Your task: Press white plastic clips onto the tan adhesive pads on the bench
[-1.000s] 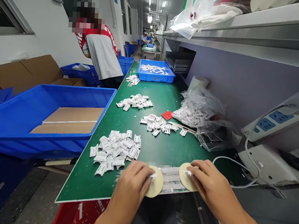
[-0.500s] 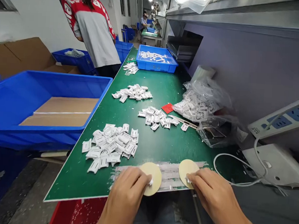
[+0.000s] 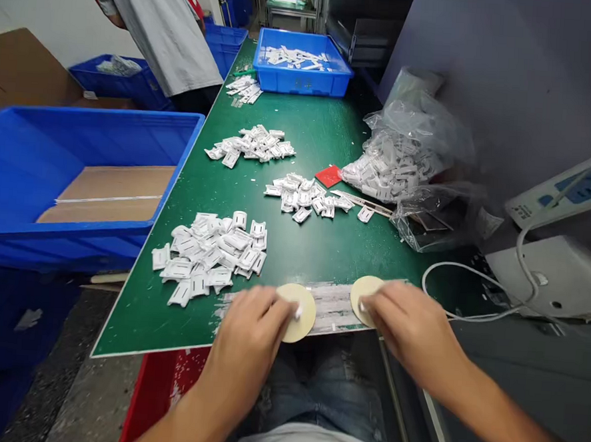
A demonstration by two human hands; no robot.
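My left hand (image 3: 254, 325) is closed in a pinch at the left pale-yellow round disc (image 3: 302, 321), and a bit of a small white piece (image 3: 298, 312) shows at its fingertips. At the right pale-yellow disc (image 3: 364, 288), my right hand (image 3: 404, 321) pinches another small white piece (image 3: 362, 306). Fingers hide most of both pieces, and I cannot tell whether they are fixed to the discs. Both discs are over a whitish streaked strip (image 3: 333, 307) along the table's near edge. Close to my left hand lies a large pile of white plastic parts (image 3: 208, 252).
More white parts lie in piles on the green table (image 3: 318, 249). A plastic bag of parts (image 3: 399, 164), a red square (image 3: 328, 176) and a white cable (image 3: 453, 265) are at right. One blue bin (image 3: 176, 207) stands left; a blue tray (image 3: 304, 83) and a person (image 3: 152, 25) are farther back.
The camera has tilted down, so the table appears higher and more of my lap shows. Both hands remain pinched at the discs; the right hand is slightly blurred.
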